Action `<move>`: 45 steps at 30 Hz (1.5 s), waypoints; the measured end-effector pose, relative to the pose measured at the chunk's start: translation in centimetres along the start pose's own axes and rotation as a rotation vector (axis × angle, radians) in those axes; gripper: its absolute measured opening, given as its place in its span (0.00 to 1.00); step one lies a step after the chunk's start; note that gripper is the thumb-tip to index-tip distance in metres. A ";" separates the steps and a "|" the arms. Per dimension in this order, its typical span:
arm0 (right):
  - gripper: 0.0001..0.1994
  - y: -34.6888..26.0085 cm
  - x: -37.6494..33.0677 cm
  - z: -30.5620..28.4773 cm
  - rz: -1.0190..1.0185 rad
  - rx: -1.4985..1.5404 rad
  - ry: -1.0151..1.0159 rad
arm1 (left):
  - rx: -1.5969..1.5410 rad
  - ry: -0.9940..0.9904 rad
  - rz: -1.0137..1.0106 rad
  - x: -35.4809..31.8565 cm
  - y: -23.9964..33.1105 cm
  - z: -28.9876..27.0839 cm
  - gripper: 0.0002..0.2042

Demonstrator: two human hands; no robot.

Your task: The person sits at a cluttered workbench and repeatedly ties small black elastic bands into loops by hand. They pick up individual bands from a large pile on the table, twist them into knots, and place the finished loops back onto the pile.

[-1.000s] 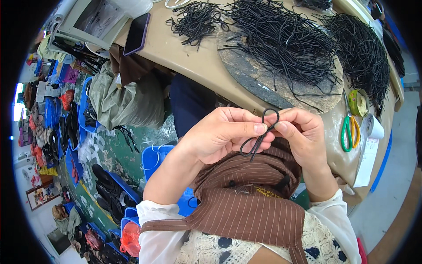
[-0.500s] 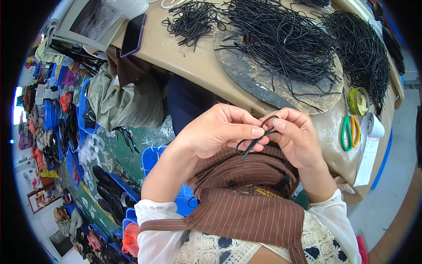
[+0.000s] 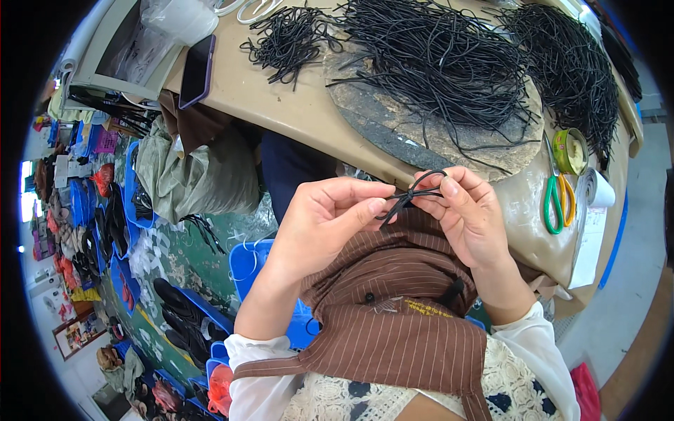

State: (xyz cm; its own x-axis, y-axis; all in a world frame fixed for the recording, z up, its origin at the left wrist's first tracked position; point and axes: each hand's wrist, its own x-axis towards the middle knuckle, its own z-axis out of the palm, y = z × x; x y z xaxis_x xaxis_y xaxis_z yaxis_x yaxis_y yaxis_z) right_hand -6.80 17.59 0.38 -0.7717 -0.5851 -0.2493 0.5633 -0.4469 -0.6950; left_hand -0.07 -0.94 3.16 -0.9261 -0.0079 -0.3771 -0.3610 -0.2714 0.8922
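Black cord (image 3: 415,192), thin and rubbery, looped into a bow, pinched by both hands' fingers (image 3: 372,208).

Small craft workshop, handwork bench.

Tan worktable (image 3: 281,105) is the landmark: heaps of black cord (image 3: 449,63) piled on it over a round worn mat (image 3: 393,126). Near its right end, green-handled scissors (image 3: 558,203) and a roll of tape (image 3: 570,151); at its left end, a phone (image 3: 196,70). Below the table's left side, blue bins (image 3: 249,270) of dark goods on the floor, a stuffed grey-green bag (image 3: 196,179) against the table edge.
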 end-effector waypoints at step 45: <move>0.08 -11.4 3.4 3.9 0.452 -0.805 -0.647 | 0.965 0.231 1.049 0.7 3.2 1.5 0.09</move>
State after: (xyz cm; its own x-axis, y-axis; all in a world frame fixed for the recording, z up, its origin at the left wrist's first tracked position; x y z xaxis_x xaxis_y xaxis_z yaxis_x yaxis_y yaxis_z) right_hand -14.70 18.03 10.04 -0.1151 -0.9279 -0.3546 0.2175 0.3248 -0.9204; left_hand -1.98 -0.36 6.12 -0.8016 0.0308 0.5971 0.4436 0.7003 0.5593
